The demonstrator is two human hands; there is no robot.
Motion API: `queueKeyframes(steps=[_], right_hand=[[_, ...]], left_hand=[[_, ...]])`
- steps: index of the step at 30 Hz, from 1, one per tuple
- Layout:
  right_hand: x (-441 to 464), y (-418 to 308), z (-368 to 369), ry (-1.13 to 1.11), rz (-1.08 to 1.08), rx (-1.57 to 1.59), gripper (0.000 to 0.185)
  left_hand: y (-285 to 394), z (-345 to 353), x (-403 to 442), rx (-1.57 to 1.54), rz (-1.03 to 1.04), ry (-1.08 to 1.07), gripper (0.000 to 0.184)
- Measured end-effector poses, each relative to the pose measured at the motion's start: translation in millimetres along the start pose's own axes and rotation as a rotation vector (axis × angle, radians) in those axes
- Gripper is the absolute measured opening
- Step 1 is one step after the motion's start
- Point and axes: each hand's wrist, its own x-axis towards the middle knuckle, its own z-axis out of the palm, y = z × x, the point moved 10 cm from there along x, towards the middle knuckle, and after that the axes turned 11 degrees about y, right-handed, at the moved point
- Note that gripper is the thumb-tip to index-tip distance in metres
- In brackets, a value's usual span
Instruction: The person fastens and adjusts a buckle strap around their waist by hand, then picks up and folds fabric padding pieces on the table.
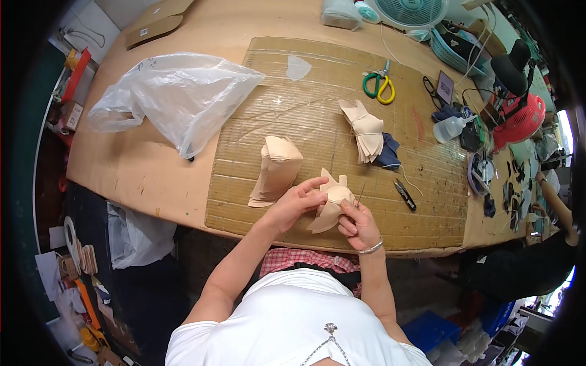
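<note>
Near the table's front edge, both hands hold a small beige cut piece (332, 207) of leather-like or cloth-like material. My left hand (299, 204) pinches its left side between thumb and fingers. At the lower right side, my right hand (359, 226) is closed on the same piece, with a bracelet on the wrist. A thin dark pointed thing sticks up by the right fingers; its kind is too small to tell. Left of the hands stands a stack of folded beige pieces (279, 168). Farther up lies a tied bundle of beige pieces (367, 134) beside dark blue cloth (388, 154).
Thread snips (405, 195) lie to the right on the cardboard sheet (293, 110). Scissors (379, 85) with green and yellow handles are farther back. A clear plastic bag (177, 97) spreads at left. A squeeze bottle (452, 129), phone (445, 87) and red lamp (522, 119) stand right. Another person (531, 256) sits far right.
</note>
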Motion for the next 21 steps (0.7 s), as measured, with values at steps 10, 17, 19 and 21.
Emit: queueKeyframes(steps=[10, 17, 19, 21], right_hand=[[-1, -6, -6, 0.097, -0.104, -0.155, 0.013], [-1, -9, -7, 0.108, -0.050, -0.104, 0.013], [0, -6, -8, 0.104, -0.033, -0.110, 0.013], [0, -1, -6, 0.042, -0.007, -0.170, 0.014]], left_hand=[[9, 6, -1, 0.171, 0.131, 0.046, 0.063], [15, 8, -3, 0.306, 0.201, 0.077, 0.063], [19, 8, -4, 0.332, 0.232, 0.091, 0.060], [6, 2, 2, 0.203, 0.151, 0.083, 0.057]])
